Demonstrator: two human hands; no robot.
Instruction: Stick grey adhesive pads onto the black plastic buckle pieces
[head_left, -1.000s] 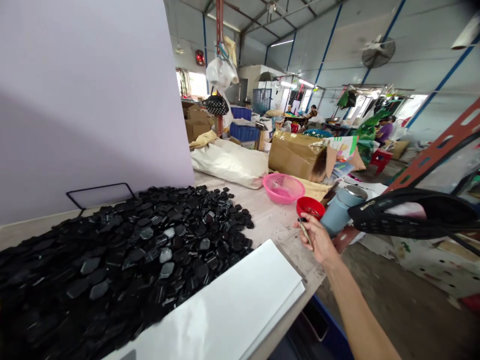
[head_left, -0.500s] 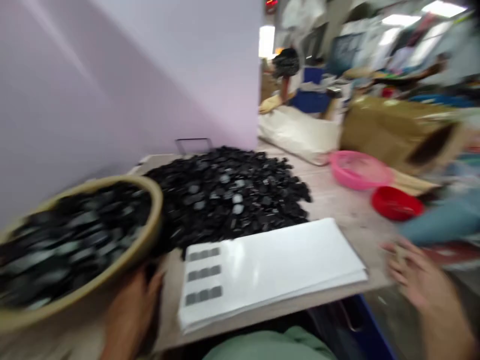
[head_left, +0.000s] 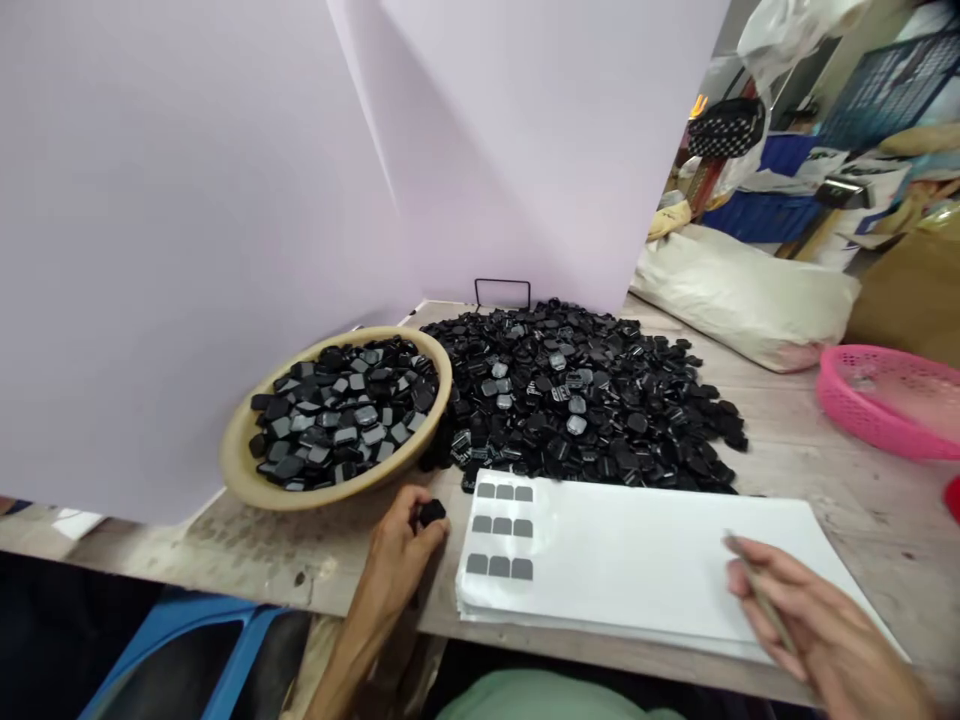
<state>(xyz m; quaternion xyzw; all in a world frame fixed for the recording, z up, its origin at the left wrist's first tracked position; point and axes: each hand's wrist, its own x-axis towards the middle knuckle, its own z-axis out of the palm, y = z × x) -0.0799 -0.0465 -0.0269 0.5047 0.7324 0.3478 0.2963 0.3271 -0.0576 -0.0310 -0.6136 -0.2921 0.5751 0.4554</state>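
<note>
My left hand (head_left: 401, 545) is closed around a small black plastic piece (head_left: 431, 513), just in front of the cream bowl (head_left: 259, 490) and left of the white sheets. In my right hand (head_left: 814, 610), over the right end of the sheets, is a thin, pointed, pen-like tool (head_left: 766, 600); it is slightly blurred. The stack of white sheets (head_left: 637, 560) lies at the table's front edge, with rows of small grey stickers (head_left: 504, 528) at its left end. Black pieces (head_left: 345, 410) fill the bowl, and a wide pile of similar pieces (head_left: 577, 400) spreads behind the sheets.
A pale panel (head_left: 300, 180) stands behind the table (head_left: 270, 550), with a black wire frame (head_left: 502, 282) at its foot. Farther right are a white sack (head_left: 742, 290), a pink basket (head_left: 885, 410) and part of a red container (head_left: 952, 497). A blue chair (head_left: 187, 640) is at lower left.
The view has swung left. My left hand now holds a black piece in front of the bowl. My right hand has come from beyond the sheets' right end to over them.
</note>
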